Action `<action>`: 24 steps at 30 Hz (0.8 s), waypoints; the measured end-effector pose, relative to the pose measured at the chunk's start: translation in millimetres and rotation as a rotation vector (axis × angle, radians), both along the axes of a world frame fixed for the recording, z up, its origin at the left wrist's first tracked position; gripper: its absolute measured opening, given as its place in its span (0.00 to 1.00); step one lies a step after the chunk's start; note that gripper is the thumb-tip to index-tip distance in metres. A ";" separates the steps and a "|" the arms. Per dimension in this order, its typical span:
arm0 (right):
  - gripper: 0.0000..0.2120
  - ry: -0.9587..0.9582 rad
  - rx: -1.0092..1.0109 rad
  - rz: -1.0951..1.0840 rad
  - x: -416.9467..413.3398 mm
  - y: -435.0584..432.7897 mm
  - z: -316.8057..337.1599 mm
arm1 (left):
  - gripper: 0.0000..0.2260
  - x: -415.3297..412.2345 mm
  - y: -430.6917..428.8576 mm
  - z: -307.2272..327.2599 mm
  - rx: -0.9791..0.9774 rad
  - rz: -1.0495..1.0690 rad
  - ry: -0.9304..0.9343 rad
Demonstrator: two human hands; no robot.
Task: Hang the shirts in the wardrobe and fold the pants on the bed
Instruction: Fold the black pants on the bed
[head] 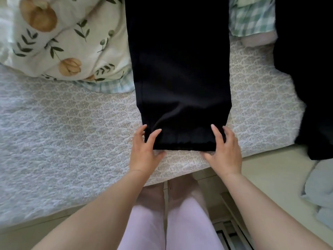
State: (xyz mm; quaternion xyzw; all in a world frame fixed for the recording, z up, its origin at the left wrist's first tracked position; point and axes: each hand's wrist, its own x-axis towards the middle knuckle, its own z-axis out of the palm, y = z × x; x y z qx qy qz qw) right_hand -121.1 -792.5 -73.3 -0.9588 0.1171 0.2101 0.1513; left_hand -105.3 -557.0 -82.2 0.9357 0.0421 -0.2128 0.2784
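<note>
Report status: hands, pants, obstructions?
Left hand and right hand on hem corners, fingers resting on top. Black pants flat on bed. Nothing on them; dark garment beside, right.

Bed (216,170): occupied most of the view, its near edge running across the lower frame. Cover (72,123): white quilted fabric with a repeating beige medallion pattern, lying flat. Duvet (75,44): bunched at the upper left, white with green leaf sprigs and tan flowers. Gingham fabric (115,86): green and white, showing at the duvet's lower edge. Floor (270,170): pale cream, smooth, visible beside and below the bed. Fitting (232,237): dark-framed, at floor level near the bottom edge, too cropped to identify. Light: soft and even, brightest at the far left.
</note>
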 end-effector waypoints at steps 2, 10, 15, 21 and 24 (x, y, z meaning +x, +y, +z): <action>0.39 0.024 -0.067 0.069 6.5 -0.5 -3.4 | 0.28 7.8 -0.4 -2.8 0.074 -0.046 0.003; 0.14 -0.079 0.093 0.126 38.9 -12.4 -5.2 | 0.13 47.6 13.8 -0.1 0.105 -0.232 -0.008; 0.17 -0.026 0.098 0.181 56.4 -21.1 -4.9 | 0.11 64.4 17.0 2.8 0.085 -0.273 0.067; 0.14 -0.156 -0.049 0.433 51.8 -15.2 7.6 | 0.08 65.2 9.6 7.9 0.214 -0.262 0.088; 0.13 -0.262 -0.069 0.400 51.1 -21.7 11.0 | 0.11 64.6 13.7 17.5 0.337 -0.352 -0.026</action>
